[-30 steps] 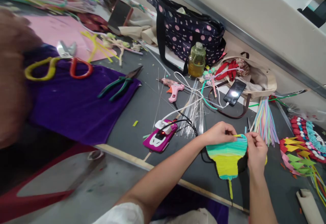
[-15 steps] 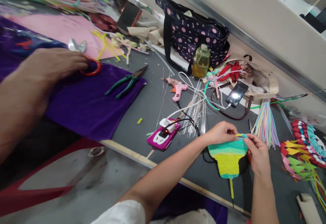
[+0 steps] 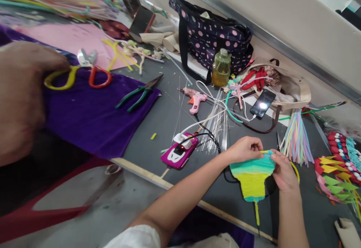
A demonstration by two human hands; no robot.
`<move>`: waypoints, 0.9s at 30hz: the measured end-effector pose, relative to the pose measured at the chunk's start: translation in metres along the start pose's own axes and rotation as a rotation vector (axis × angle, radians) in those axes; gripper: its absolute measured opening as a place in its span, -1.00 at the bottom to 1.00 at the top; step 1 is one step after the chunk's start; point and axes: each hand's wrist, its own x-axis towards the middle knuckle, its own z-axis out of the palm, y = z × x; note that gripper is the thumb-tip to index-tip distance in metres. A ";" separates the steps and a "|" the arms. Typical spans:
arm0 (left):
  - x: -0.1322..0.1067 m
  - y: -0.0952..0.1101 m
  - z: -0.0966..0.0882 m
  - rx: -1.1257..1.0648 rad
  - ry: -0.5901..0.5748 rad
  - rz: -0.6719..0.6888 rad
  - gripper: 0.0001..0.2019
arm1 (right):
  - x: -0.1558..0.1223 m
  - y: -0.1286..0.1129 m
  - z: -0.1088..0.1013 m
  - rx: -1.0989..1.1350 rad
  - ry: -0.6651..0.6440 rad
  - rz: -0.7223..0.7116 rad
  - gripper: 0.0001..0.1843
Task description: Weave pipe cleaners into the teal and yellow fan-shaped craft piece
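Observation:
My left hand (image 3: 244,148) pinches the top edge of a small fan-shaped piece (image 3: 252,176) woven from green, teal and yellow strips, with a yellow stem hanging below. My right hand (image 3: 283,169) grips the same piece at its right edge, fingers closed on it. Both hands hold it just above the dark grey table (image 3: 169,116). Beside my right hand lies a bundle of pastel straws (image 3: 296,137). A bunch of thin clear sticks (image 3: 218,126) lies just left of my left hand.
Another person's blurred hand (image 3: 19,90) reaches over a purple cloth (image 3: 90,120) to yellow and red scissor handles (image 3: 76,77). Pliers (image 3: 139,90), a pink glue gun (image 3: 194,99), a pink power bank (image 3: 177,154), a lit phone (image 3: 262,103), a bottle (image 3: 220,67) and a dotted bag (image 3: 211,34) crowd the table.
The other person's hand has drawn back left from the red scissor handle toward the yellow one. My hands keep hold of the woven piece, my right hand sliding slightly lower along its edge.

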 end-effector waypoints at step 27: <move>0.003 -0.006 -0.004 -0.045 -0.001 0.061 -0.65 | 0.013 0.015 0.005 0.021 0.019 -0.110 -0.79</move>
